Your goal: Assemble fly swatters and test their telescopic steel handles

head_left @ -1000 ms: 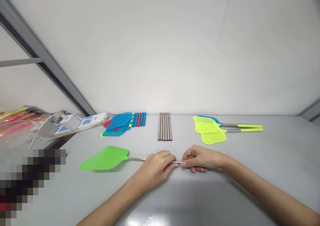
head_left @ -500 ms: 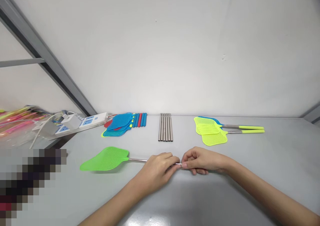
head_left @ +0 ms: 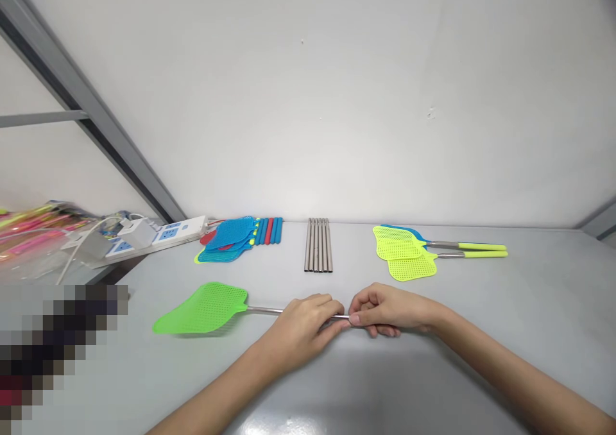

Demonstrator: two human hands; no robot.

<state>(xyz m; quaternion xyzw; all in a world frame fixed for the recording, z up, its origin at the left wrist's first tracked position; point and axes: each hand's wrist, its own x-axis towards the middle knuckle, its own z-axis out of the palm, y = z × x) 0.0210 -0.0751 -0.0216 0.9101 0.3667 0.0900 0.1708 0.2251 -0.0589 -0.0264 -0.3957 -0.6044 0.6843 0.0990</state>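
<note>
A green fly swatter (head_left: 205,310) with a thin metal rod lies across the front of the table, its mesh head to the left. My left hand (head_left: 308,323) is closed over the middle of the rod, palm down. Close to its fingertips, my right hand (head_left: 385,310) pinches the rod's right end between thumb and fingers. Whatever lies inside the right hand is hidden. Behind my hands, several metal tubes (head_left: 318,246) lie side by side.
Blue swatter heads (head_left: 233,236) overlap at the back left, beside several blue and red handles (head_left: 268,231). Yellow-green swatters (head_left: 411,268) with handles lie at the back right, a blue one under them. A white power strip (head_left: 178,233) and bagged items (head_left: 33,236) are far left.
Both hands keep their place on the rod. A little more of the rod shows between them, and the green mesh head has tilted slightly.
</note>
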